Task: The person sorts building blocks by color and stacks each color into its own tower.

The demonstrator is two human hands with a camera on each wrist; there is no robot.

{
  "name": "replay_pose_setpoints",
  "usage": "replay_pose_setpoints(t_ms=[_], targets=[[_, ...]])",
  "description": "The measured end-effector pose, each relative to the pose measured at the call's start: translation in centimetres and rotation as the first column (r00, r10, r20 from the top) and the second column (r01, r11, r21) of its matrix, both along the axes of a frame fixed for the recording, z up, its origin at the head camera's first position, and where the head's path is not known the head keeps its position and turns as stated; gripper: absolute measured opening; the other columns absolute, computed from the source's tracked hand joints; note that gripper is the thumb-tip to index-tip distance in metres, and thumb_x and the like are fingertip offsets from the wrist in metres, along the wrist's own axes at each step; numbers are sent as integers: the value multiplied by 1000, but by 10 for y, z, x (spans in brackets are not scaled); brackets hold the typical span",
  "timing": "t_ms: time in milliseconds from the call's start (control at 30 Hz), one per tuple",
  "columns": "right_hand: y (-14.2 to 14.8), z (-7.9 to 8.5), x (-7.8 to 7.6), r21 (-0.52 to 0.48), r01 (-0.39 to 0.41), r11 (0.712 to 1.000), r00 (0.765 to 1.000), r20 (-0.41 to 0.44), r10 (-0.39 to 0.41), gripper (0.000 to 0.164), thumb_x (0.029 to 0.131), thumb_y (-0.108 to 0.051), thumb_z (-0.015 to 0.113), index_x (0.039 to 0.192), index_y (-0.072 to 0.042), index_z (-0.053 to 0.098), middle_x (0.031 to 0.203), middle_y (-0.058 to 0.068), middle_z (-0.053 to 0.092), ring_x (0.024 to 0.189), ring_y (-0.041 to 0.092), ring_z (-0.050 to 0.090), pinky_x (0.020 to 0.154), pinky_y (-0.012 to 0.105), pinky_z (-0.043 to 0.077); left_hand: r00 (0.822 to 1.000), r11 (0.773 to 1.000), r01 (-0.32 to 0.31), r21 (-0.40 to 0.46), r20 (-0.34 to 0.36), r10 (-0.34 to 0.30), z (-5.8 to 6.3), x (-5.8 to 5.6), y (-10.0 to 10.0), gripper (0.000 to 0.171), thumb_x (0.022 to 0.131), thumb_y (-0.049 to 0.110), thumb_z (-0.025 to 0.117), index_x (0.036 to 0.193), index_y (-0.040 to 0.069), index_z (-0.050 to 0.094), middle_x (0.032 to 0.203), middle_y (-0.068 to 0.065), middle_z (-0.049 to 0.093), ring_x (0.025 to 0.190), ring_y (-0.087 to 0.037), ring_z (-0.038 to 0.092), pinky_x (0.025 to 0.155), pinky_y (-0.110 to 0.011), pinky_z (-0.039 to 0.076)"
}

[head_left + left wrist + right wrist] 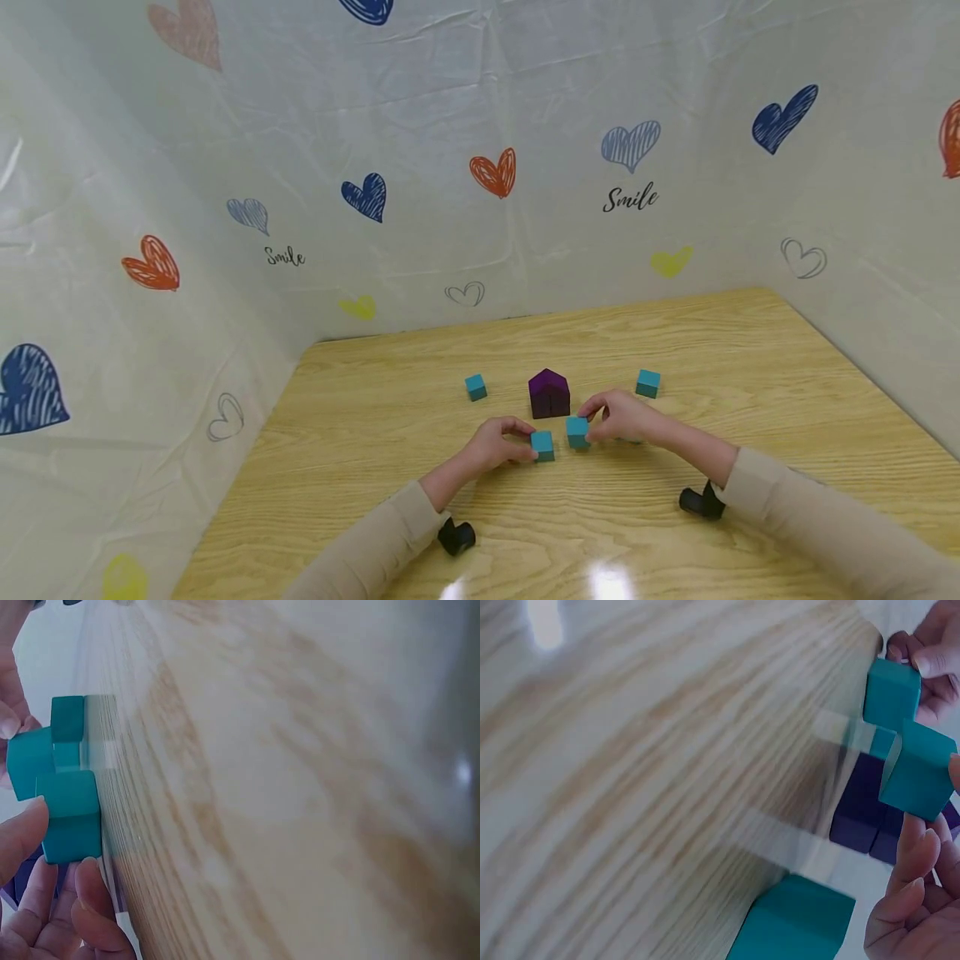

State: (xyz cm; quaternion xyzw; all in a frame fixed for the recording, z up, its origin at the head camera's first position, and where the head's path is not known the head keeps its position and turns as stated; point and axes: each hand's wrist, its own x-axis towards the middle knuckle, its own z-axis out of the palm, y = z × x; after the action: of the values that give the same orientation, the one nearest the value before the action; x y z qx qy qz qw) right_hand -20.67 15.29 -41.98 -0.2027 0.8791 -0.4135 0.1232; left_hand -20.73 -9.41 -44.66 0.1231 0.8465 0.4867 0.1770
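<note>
A teal cube (pixel 543 446) sits on the wooden tabletop between the thumb and fingers of my left hand (pixel 498 444). Just to its right, my right hand (pixel 621 417) pinches a second teal cube (pixel 577 432); the left wrist view shows this cube (pixel 28 761) held a little higher than the left one (pixel 71 817). A narrow gap separates the two cubes in the head view. Right behind them stands a purple house-shaped block (pixel 549 394) with a peaked top and a seam down its front. In the right wrist view, fingers partly cover the purple block (pixel 859 802).
Farther back, one teal cube (pixel 476 387) lies left of the purple block and another (pixel 648 383) lies right. A further teal cube (pixel 795 922) is near my right hand, mostly hidden under the wrist in the head view. A heart-printed curtain (pixel 420 250) surrounds the table.
</note>
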Motion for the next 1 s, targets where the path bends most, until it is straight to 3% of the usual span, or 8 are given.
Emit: replay_pose_setpoints(t_ms=[333, 767, 1000], targets=[[-17, -9, 2, 38, -63, 997, 998, 16, 63, 28, 68, -2, 74, 94, 2, 64, 87, 3, 62, 72, 11, 51, 61, 24, 45, 1000, 1000, 8, 4, -1, -8, 0, -2, 0, 29, 75, 9, 75, 103, 3, 65, 98, -7, 64, 85, -14, 54, 65, -23, 45], [-25, -6, 4, 43, -13, 999, 999, 35, 11, 29, 67, 0, 76, 93, 2, 64, 85, 3, 61, 76, 13, 51, 67, 26, 46, 1000, 1000, 8, 8, -2, -8, 2, -1, -1, 30, 76, 10, 74, 103, 3, 65, 100, -8, 64, 87, -15, 53, 65, -23, 44], [-28, -7, 4, 48, 3, 999, 1000, 31, -4, 30, 67, -2, 76, 95, 2, 65, 87, 2, 62, 79, 14, 54, 71, 28, 47, 1000, 1000, -9, 9, 26, 9, 2, 0, 0, 30, 76, 9, 74, 104, 4, 65, 100, -8, 63, 76, -13, 50, 59, -24, 42]])
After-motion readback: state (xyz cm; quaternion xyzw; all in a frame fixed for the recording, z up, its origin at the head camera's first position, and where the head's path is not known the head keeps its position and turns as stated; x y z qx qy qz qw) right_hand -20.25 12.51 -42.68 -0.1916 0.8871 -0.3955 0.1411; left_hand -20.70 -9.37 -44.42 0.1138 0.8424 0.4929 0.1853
